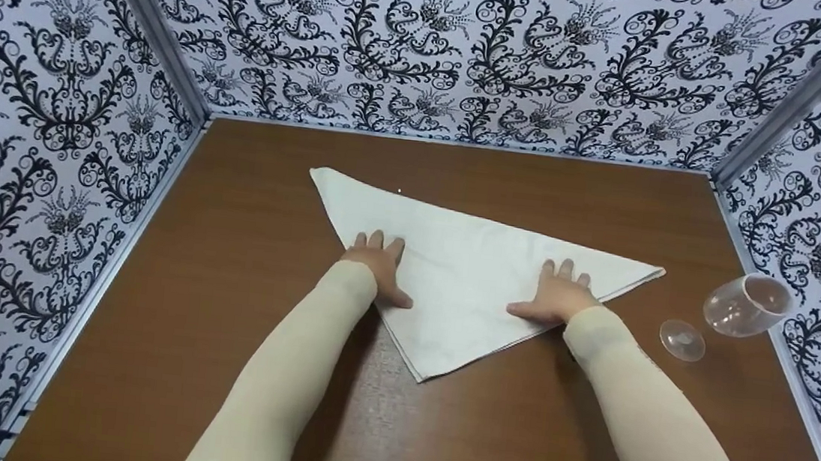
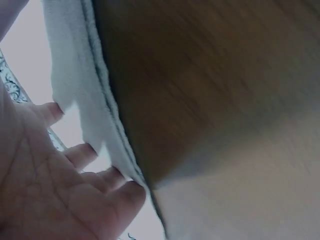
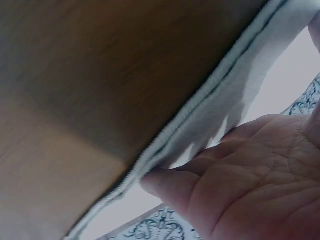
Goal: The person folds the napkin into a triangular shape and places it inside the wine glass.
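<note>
A white cloth napkin (image 1: 467, 266) folded into a triangle lies flat on the brown table (image 1: 238, 297). My left hand (image 1: 379, 261) rests flat on its left edge, fingers straight and pointing away. My right hand (image 1: 559, 296) presses flat on the right part of the cloth. Both arms wear cream sleeves. In the left wrist view the left hand's fingertips (image 2: 87, 152) touch the napkin's folded edge (image 2: 95, 90). From the right wrist camera, that hand's thumb (image 3: 165, 182) lies against the doubled hem (image 3: 210, 110).
A clear plastic wine glass (image 1: 738, 311) lies on its side at the table's right edge, foot toward me. Black-and-white patterned walls (image 1: 473, 48) close the table on the left, back and right.
</note>
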The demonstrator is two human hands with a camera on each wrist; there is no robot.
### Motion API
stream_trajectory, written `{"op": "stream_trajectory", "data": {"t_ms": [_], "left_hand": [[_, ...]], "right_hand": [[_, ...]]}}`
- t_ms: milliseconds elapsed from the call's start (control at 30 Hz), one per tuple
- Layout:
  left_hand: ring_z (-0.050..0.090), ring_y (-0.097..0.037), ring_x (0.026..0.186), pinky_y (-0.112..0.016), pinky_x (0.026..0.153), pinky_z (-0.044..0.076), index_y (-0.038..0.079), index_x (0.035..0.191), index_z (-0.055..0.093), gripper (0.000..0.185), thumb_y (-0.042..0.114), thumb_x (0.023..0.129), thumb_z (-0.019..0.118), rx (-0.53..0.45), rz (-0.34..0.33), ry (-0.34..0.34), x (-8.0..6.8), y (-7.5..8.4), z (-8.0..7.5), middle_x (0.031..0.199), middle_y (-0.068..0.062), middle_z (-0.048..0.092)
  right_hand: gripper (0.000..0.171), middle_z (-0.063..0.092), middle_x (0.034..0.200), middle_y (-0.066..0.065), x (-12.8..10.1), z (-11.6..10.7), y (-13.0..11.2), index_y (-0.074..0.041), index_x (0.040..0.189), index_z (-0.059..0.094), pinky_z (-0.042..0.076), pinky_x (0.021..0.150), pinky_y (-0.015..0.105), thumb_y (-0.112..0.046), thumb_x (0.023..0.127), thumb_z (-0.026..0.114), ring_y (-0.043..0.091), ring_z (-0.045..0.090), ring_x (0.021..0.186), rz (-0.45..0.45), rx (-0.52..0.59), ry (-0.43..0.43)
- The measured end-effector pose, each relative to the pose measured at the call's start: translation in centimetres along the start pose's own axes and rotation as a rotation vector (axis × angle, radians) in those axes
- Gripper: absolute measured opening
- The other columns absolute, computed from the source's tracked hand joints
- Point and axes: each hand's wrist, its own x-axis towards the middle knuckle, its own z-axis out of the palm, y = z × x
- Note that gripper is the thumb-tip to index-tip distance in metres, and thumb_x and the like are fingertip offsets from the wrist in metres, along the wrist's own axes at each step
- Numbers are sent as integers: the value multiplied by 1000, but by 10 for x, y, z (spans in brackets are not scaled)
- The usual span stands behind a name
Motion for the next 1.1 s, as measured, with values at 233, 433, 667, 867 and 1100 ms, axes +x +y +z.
{"op": "stream_trajectory", "data": {"t_ms": [233, 433, 667, 867, 1100], "left_hand": [[32, -53, 153, -54, 120, 43, 16, 168, 25, 118, 75, 80, 76, 11, -19, 12, -7, 12, -2, 168, -28, 28], [17, -52, 160, -58, 128, 28, 23, 169, 24, 120, 76, 76, 80, -6, -10, 15, 9, -11, -1, 175, -25, 12], [-3, -52, 161, -58, 133, 12, 37, 170, 6, 124, 84, 76, 72, -43, -42, -55, 9, -26, 8, 177, -19, -7], [-2, -56, 160, -62, 132, 5, 37, 170, 3, 125, 88, 77, 68, 13, -64, -70, 4, -21, 7, 177, -20, -8], [2, -65, 155, -69, 129, 2, 36, 170, 4, 128, 93, 73, 64, 77, -84, -68, 8, -18, 9, 177, -22, -3]], "right_hand": [[127, -7, 164, 48, 2, -1, 7, 15, 162, 5, 7, 126, 73, -67, 90, 70, 72, 0, 150, -5, -12, 42], [132, -6, 162, 50, -3, -2, 10, 18, 161, 5, 8, 125, 74, -71, 88, 69, 74, 0, 149, -42, -19, -15], [135, -10, 163, 48, -4, -4, 17, 14, 162, 1, 8, 125, 74, -70, 86, 73, 74, -3, 148, -36, -27, -35], [134, -11, 164, 47, -4, -3, 18, 14, 162, 1, 4, 126, 72, -69, 86, 74, 71, -7, 150, -54, -23, -30], [131, -8, 165, 46, -4, -5, 19, 13, 163, 4, 8, 125, 73, -65, 87, 76, 71, -4, 150, -53, -38, -23]]}}
